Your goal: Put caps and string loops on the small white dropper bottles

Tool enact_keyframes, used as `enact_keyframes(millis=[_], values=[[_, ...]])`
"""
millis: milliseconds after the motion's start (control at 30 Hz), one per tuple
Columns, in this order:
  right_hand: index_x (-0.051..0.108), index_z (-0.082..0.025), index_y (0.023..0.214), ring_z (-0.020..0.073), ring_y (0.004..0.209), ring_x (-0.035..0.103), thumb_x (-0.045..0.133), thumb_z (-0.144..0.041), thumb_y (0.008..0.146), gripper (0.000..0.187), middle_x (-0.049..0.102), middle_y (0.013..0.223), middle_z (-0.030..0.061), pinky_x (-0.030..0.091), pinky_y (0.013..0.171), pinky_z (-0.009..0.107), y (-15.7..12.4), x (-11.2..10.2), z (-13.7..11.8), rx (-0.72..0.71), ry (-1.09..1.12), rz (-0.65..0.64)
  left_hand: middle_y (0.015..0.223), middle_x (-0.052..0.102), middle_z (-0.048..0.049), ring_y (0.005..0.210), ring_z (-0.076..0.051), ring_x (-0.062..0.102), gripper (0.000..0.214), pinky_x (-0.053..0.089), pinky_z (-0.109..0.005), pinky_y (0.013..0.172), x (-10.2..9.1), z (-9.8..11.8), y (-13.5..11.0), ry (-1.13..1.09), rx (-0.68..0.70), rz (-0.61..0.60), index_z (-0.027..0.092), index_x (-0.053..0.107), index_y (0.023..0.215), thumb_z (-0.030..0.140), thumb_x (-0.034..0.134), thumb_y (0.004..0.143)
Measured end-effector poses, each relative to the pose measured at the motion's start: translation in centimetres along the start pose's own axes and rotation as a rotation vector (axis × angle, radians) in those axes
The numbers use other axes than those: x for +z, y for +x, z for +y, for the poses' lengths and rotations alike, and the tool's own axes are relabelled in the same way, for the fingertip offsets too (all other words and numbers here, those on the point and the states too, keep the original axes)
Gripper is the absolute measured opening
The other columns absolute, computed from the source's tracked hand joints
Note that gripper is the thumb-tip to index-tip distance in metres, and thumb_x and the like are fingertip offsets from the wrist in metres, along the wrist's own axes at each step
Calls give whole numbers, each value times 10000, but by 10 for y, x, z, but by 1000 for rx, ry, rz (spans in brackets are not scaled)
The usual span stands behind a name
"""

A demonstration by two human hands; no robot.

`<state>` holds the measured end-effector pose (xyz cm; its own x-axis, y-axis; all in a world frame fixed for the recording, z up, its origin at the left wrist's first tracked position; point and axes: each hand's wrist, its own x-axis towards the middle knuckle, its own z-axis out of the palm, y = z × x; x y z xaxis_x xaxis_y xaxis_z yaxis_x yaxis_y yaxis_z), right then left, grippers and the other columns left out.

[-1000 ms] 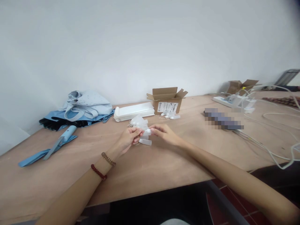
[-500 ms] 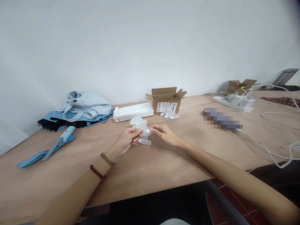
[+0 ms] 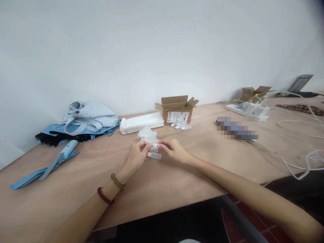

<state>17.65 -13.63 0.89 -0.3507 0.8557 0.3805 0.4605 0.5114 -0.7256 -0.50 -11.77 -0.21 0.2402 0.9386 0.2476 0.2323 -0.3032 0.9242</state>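
Note:
My left hand [image 3: 138, 152] and my right hand [image 3: 173, 151] meet above the table, fingertips almost touching. Both are closed in a pinch on a small white plastic piece [image 3: 155, 145] between them; fingers cover much of it, so its exact kind is unclear. Just under the fingers, a small translucent white plastic tube [image 3: 154, 155] lies on its side. Behind my hands is a loose pile of similar tubes [image 3: 146, 133], with thin white strings at its left edge.
An open cardboard box [image 3: 177, 109] stands by the wall, with several small tubes [image 3: 186, 127] before it. Left of it are stacked white envelopes [image 3: 141, 122], a pale cloth bag [image 3: 93, 116] and a blue umbrella [image 3: 69, 148]. White cables and a power strip [image 3: 248, 109] lie right.
Both hands have drawn closer together around the small white piece, and less of it shows. The whole view has shifted slightly.

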Motion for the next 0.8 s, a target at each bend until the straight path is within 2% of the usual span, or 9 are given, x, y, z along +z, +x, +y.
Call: enact_keyframes(millis=[167, 367, 567, 633, 800], values=[[691, -128, 885, 108, 559, 489, 441, -255, 904, 280, 658, 691, 24, 330, 549, 219, 0, 2, -1, -49, -45, 19, 562, 505, 23, 485, -91, 411, 286, 287, -203, 467, 0, -7, 1, -37, -34, -13, 157, 560, 652, 412, 589, 778], [686, -133, 892, 122, 585, 517, 442, -229, 902, 263, 681, 750, 51, 344, 576, 228, 1, 1, 1, -107, -116, 39, 434, 388, 61, 388, -56, 302, 333, 183, -199, 412, 2, -1, 1, -169, -127, -52, 149, 528, 599, 425, 620, 761], [676, -139, 942, 138, 632, 549, 424, -278, 921, 289, 688, 798, 52, 364, 599, 239, 4, -3, 1, -113, -62, 53, 612, 530, 9, 404, -50, 389, 391, 247, -194, 388, 1, -2, 9, -425, -180, -38, 118, 612, 749, 506, 580, 776], [676, -136, 939, 139, 643, 555, 428, -291, 921, 293, 688, 800, 51, 369, 606, 240, 4, -3, 2, -113, -54, 62, 614, 533, 10, 407, -50, 394, 396, 261, -193, 389, 0, -4, 10, -388, -161, -39, 115, 619, 764, 509, 588, 773], [662, -142, 969, 139, 646, 555, 434, -303, 922, 283, 690, 824, 52, 385, 620, 245, 4, -2, 4, -123, -75, 49, 524, 490, 42, 386, -47, 353, 327, 257, -193, 394, 0, -3, 8, -193, -59, -76, 146, 559, 668, 448, 617, 778]])
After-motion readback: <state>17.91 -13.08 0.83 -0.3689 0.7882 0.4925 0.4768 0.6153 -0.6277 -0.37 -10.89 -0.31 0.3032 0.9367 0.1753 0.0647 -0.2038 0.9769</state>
